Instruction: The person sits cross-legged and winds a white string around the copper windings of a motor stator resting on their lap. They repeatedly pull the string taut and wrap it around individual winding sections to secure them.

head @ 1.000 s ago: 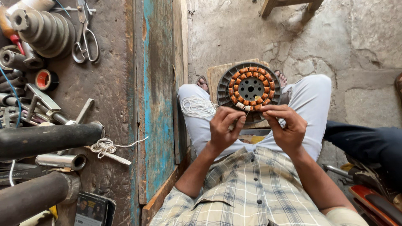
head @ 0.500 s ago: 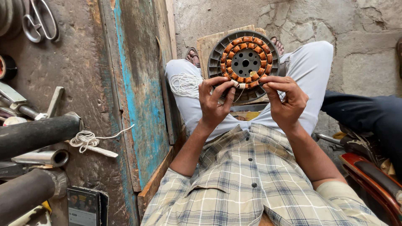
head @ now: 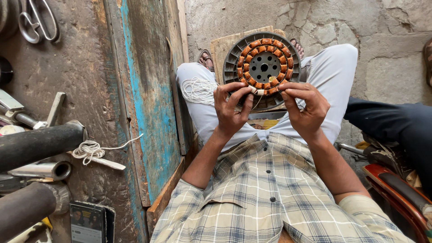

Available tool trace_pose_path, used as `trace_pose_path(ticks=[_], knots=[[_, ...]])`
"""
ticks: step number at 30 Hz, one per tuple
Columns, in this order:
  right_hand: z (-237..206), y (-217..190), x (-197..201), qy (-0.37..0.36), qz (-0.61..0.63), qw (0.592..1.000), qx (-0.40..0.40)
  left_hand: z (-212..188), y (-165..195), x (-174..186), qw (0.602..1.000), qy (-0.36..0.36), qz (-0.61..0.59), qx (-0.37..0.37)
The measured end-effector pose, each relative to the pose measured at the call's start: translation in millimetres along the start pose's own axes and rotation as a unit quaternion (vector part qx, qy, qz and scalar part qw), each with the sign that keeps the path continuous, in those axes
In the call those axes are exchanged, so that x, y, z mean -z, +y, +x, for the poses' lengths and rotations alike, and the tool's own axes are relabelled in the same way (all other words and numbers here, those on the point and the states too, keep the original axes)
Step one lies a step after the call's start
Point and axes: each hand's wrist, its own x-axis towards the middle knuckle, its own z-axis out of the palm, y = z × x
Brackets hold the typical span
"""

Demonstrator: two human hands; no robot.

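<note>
A round grey motor stator (head: 264, 66) with a ring of copper-coloured coils rests on my lap between my knees, over a wooden board (head: 225, 45). My left hand (head: 231, 108) pinches a thin white string at the stator's near rim. My right hand (head: 306, 105) grips the same near rim, fingertips on the coils and the string. A loose bundle of white string (head: 198, 89) lies on my left thigh.
A worn workbench (head: 81, 81) with a blue-painted edge stands to my left, carrying scissors (head: 40, 20), dark pipes (head: 36, 144), a string bundle on a stick (head: 90, 150) and a phone (head: 87, 222). Another person's dark-trousered leg (head: 391, 121) is on the right, near a red-brown object (head: 396, 186).
The view has shifted so bench and stator sit further left and higher. My hands stay at the stator's near rim, with the fingers slightly rearranged on the string.
</note>
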Motion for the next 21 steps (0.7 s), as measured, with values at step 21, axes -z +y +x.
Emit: trace_pose_path(ticks=[21], knots=[[16, 26, 12, -0.065, 0.102, 0.988, -0.099, 3, -4, 2, 1.000, -0.011, -0.018, -0.005]])
